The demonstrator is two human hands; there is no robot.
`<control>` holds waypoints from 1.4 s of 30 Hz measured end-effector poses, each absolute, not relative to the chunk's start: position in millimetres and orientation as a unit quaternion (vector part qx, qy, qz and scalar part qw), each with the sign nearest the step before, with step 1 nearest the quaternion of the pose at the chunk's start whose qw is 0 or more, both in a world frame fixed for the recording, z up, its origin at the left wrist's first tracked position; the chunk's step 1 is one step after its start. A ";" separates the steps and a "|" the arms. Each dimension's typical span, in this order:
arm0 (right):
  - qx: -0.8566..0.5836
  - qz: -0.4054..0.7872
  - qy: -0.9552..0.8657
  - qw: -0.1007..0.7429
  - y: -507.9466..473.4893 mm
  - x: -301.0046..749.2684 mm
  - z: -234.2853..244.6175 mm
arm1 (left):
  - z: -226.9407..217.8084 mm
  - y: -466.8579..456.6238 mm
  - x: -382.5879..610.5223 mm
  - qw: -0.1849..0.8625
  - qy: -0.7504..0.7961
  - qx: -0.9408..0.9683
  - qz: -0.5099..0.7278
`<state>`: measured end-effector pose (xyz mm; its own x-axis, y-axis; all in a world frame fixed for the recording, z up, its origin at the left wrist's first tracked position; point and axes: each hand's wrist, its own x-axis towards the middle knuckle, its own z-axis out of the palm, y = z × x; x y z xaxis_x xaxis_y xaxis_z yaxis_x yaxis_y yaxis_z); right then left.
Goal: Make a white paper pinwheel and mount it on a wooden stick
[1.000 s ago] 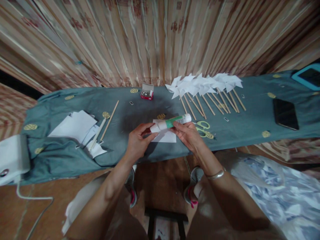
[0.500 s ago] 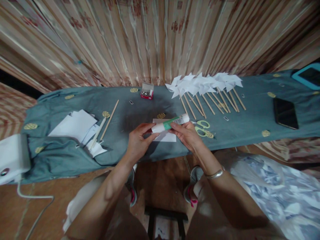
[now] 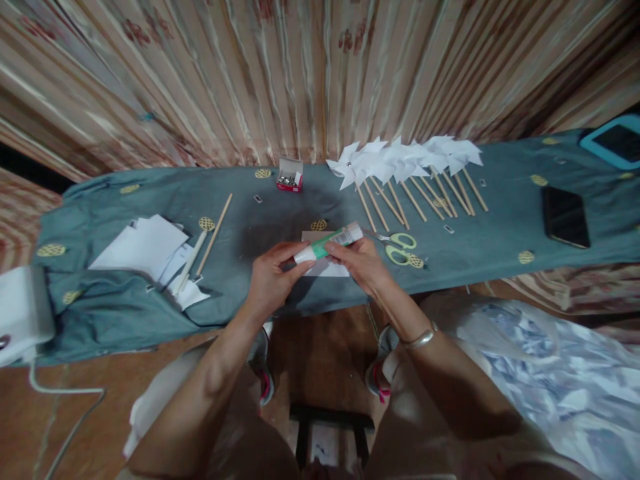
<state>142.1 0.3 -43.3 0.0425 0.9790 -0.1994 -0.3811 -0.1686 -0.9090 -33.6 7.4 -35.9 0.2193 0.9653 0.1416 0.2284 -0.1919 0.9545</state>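
Note:
Both hands grip a white and green glue stick [image 3: 327, 245], which lies tilted across them, its right end higher. My left hand [image 3: 274, 273] pinches the white left end between thumb and fingers. My right hand [image 3: 363, 263] is closed around the other half, thumb on top. Beneath the glue stick a white sheet of paper [image 3: 327, 269] rests on the cloth, partly covered by my hands. Just right of my right hand lie scissors with light green handles [image 3: 397, 248].
White paper pinwheels [image 3: 400, 163] on wooden sticks lie in a row at the back. A small red box of metal pins [image 3: 290, 177] stands open. Paper pieces [image 3: 143, 247], a pencil-like white stick [image 3: 191, 263] and a wooden stick [image 3: 215, 233] lie left; a phone [image 3: 565, 217] lies right.
The whole view has shifted slightly, so things sit a little further left and up. Both hands keep hold of the glue stick, with almost the same grip.

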 end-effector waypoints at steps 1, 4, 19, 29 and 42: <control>-0.458 0.609 -0.332 0.555 -0.1 140.0 -42.3 | -35.5 7.2 -33.2 0.440 0.462 0.644 0.422; -0.464 0.602 -0.355 0.545 -1.6 134.3 -37.3 | -35.4 6.2 -31.4 0.447 0.463 0.632 0.431; -0.571 0.348 -0.571 0.476 -17.1 187.8 -58.7 | -43.3 37.6 -87.0 0.203 0.635 0.647 0.370; -0.548 0.205 -0.731 0.352 -30.8 187.8 -58.8 | -49.9 -4.5 -31.9 0.044 0.341 0.898 0.276; -0.535 0.227 -0.730 0.359 -32.7 190.3 -61.5 | -53.3 -8.5 -14.4 0.005 0.330 0.915 0.233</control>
<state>190.3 -32.7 -61.5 -0.1686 0.9446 0.2816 0.6185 0.3238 -0.7159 -14.4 -8.5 -53.3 0.6741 0.6055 0.4231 0.6009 -0.7826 0.1627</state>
